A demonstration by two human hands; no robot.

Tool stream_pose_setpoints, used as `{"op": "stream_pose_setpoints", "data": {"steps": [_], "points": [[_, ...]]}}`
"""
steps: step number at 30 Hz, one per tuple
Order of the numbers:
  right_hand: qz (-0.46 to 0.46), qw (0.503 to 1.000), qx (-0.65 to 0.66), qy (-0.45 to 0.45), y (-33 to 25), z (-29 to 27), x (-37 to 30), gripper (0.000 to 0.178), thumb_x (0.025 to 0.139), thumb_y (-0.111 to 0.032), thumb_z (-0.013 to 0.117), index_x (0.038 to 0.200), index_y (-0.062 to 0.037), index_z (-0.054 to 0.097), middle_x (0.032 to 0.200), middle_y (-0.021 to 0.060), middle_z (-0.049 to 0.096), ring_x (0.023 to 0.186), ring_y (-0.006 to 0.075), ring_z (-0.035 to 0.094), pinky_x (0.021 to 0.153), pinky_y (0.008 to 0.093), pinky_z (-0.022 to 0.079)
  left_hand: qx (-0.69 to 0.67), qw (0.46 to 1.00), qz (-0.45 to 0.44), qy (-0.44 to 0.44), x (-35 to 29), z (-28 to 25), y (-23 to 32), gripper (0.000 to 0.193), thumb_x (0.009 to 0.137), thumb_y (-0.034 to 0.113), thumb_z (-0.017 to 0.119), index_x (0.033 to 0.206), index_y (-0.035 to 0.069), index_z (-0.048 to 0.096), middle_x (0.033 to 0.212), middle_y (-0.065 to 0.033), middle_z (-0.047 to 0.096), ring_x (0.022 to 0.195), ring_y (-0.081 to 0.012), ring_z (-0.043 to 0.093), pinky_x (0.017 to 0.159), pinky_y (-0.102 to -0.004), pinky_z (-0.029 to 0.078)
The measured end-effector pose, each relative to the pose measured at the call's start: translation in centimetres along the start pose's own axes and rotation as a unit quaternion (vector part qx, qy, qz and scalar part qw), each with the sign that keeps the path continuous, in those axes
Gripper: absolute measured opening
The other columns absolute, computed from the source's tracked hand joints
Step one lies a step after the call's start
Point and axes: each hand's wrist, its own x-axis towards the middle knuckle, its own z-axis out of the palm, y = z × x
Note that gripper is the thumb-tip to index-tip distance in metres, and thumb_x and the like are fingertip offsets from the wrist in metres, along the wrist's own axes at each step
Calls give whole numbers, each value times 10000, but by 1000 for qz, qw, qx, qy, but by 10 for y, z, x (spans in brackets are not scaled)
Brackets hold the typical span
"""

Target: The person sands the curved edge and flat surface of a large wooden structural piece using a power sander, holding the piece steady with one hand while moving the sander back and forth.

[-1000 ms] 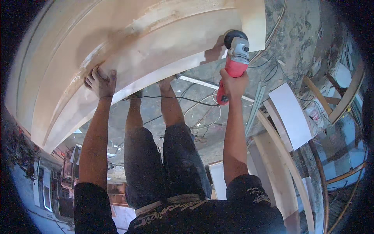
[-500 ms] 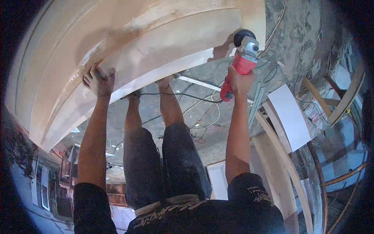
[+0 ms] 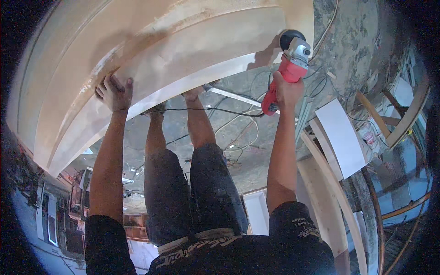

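Observation:
My right hand [image 3: 288,90] is wrapped round the red body of an angle grinder [image 3: 291,68] with a silver head. Its round black disc [image 3: 292,40] is at the right end of a large pale curved panel [image 3: 206,43]; whether it touches the surface I cannot tell. On the left part of the same panel, my left hand [image 3: 114,93] rests with thumb and fingers apart, holding nothing. The fingertips lie by a rough, brownish stepped seam that runs along the curve. A dark cord [image 3: 215,110] trails left from the grinder's rear end.
Below the panel, my legs and feet stand on a grey, stained floor [image 3: 247,169] with loose cables [image 3: 250,133] and a white strip [image 3: 236,96]. At the right are a white board [image 3: 341,137], long curved pale pieces [image 3: 334,188] and wooden frame parts [image 3: 373,117].
My right hand and the grinder have moved slightly up and to the right along the panel's end. My left hand has shifted only a little left and stays on the panel.

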Motion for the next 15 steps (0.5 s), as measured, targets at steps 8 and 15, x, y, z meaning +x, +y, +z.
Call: {"op": "stream_pose_setpoints", "data": {"steps": [8, 15], "points": [[-78, 994, -58, 47, 10, 0, 6, 442, 691, -238, 843, 1017, 18, 690, 912, 120, 735, 790, 238, 708, 756, 391, 555, 11, 1000, -25, -9, 4, -4, 8, 823, 738, 650, 775, 1340, 147, 525, 1266, -167, 578, 1235, -397, 498, 1136, -622, 264], [-70, 996, -38, 34, 25, 4, -13, 427, 709, -219, 847, 1027, 17, 685, 919, 110, 732, 797, 226, 699, 756, 374, 550, -15, 999, -31, -13, 8, -13, 15, 825, 694, 639, 811, 1310, 149, 565, 1275, -145, 583, 1235, -412, 488, 1142, -619, 255]]}}
